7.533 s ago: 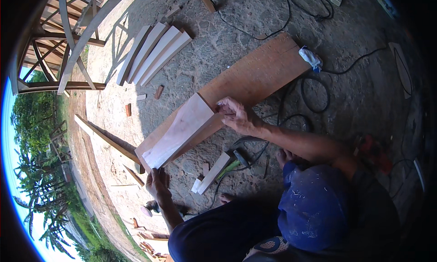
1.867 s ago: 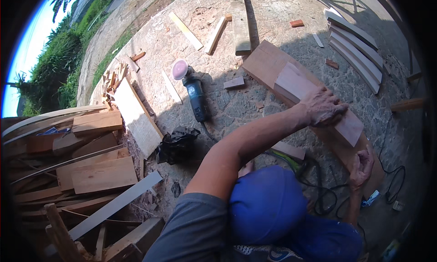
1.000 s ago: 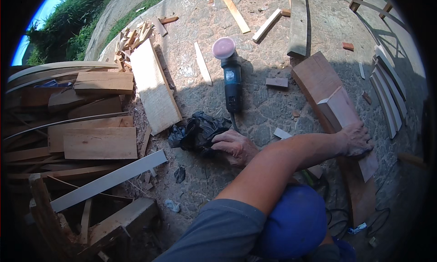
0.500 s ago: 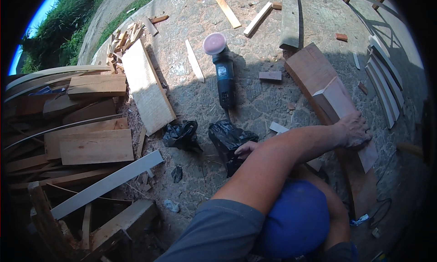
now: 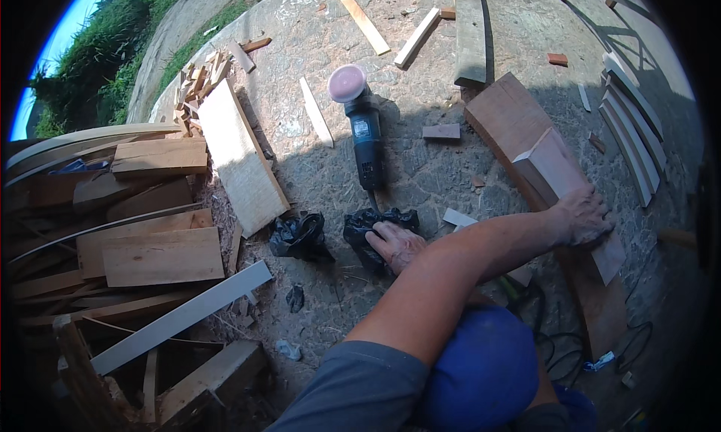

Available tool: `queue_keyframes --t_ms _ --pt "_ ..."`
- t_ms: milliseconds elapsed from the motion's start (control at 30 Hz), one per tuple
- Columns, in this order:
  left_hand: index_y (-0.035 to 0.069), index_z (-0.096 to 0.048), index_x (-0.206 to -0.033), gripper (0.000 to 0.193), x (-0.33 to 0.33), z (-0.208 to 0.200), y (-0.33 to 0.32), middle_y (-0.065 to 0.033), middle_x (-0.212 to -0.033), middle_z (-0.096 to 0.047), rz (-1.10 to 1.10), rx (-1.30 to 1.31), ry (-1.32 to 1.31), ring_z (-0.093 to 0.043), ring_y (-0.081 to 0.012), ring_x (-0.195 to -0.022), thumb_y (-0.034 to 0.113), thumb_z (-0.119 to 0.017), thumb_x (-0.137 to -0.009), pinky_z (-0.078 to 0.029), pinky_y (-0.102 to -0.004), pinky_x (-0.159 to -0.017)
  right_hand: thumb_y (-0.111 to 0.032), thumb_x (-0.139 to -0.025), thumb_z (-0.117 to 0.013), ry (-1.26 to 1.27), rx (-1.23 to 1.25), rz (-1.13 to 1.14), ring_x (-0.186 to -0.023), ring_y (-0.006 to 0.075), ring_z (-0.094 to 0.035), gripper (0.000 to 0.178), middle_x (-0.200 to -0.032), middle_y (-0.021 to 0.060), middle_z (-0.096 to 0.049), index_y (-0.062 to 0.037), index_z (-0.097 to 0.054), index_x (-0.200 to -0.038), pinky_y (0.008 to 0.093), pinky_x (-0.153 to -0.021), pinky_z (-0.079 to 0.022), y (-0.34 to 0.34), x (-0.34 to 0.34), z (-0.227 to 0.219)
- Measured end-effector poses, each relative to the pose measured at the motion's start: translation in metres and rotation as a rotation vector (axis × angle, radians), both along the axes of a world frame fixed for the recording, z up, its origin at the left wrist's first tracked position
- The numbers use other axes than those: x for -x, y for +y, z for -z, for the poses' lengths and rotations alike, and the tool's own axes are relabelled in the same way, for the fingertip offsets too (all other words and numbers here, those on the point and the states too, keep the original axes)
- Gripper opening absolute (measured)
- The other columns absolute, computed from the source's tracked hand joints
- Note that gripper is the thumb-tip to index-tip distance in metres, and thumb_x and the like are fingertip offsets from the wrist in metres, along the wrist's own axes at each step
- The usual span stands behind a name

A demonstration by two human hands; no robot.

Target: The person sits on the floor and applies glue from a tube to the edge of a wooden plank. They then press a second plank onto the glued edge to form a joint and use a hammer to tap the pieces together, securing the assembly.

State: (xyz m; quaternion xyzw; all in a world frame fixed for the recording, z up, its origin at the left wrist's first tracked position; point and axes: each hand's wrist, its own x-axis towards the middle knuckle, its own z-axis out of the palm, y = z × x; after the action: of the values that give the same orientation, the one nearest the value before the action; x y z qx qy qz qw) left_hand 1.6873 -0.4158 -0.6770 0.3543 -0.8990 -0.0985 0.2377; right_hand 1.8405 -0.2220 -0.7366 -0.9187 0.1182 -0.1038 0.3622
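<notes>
My left arm crosses over to the right. Its hand [image 5: 584, 218] is closed around a pale, angled wooden piece [image 5: 552, 160], which lies on a wide reddish-brown board [image 5: 509, 110]. Reaching under that arm, my right hand [image 5: 398, 246] has its fingers at the top of a crumpled black plastic bag [image 5: 362, 225]; some fingertips are hidden in its folds. Left of it sits a second black plastic bag [image 5: 298, 237]. Just beyond lies a dark power sander [image 5: 365, 143] with a round pinkish disc, its cord running behind the bag.
Stacked boards [image 5: 161, 255] and a long pale slat [image 5: 184, 315] fill the left side. A wide light plank [image 5: 240, 158] lies beside scrap wood. Curved pale strips [image 5: 631, 128] rest at far right. Black cable [image 5: 638, 342] coils at lower right. A rounded blue cloth shape [image 5: 481, 368] blocks the lower middle.
My right hand has moved from the bag's side up onto its top, and more of the hand shows. The bag looks lower and more bunched. My left hand stays on the wooden piece.
</notes>
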Motion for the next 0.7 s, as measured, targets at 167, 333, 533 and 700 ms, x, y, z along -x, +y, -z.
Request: queue_keyframes --t_ms 167,333,533,700 --pt "0.017 -0.057 -0.129 0.039 -0.013 0.005 0.002 -0.0082 -0.105 -0.066 -0.015 0.014 -0.007 -0.061 -0.027 -0.108 0.035 -0.049 -0.095 -0.041 -0.0437 -0.092 -0.007 -0.083 -0.061 -0.165 -0.181 0.051 -0.116 0.0343 -0.06 0.038 -0.116 0.017 -0.06 -0.0013 -0.059 -0.12 0.0462 -0.091 -0.054 -0.024 -0.015 -0.034" --pt "0.016 -0.054 -0.133 0.041 0.0 -0.005 -0.001 -0.0106 -0.107 -0.064 0.057 -0.011 0.003 -0.06 -0.0282 -0.108 0.034 -0.049 -0.096 -0.041 -0.0438 -0.093 -0.008 -0.083 -0.061 -0.337 -0.21 0.143 -0.115 0.0345 -0.06 0.039 -0.117 0.017 -0.061 -0.0018 -0.059 -0.121 0.0465 -0.091 -0.054 -0.031 0.006 -0.025" --pt "0.014 -0.049 -0.143 0.047 -0.018 -0.039 -0.003 -0.014 -0.121 -0.064 0.065 -0.246 -0.066 -0.058 -0.0324 -0.119 0.039 -0.046 -0.103 -0.039 -0.0482 -0.103 -0.01 -0.083 -0.062 -0.363 -0.211 0.202 -0.113 0.0347 -0.061 0.04 -0.117 0.017 -0.062 -0.0024 -0.059 -0.122 0.0469 -0.091 -0.054 -0.026 0.019 -0.012" --pt "0.016 -0.048 -0.145 0.047 -0.008 -0.039 0.0 -0.0146 -0.122 -0.063 0.074 -0.206 -0.12 -0.058 -0.0329 -0.119 0.038 -0.045 -0.104 -0.039 -0.0486 -0.104 -0.011 -0.083 -0.062 -0.374 -0.19 0.26 -0.112 0.0348 -0.062 0.041 -0.118 0.017 -0.062 -0.0029 -0.059 -0.124 0.0472 -0.09 -0.054 -0.021 0.024 -0.012"
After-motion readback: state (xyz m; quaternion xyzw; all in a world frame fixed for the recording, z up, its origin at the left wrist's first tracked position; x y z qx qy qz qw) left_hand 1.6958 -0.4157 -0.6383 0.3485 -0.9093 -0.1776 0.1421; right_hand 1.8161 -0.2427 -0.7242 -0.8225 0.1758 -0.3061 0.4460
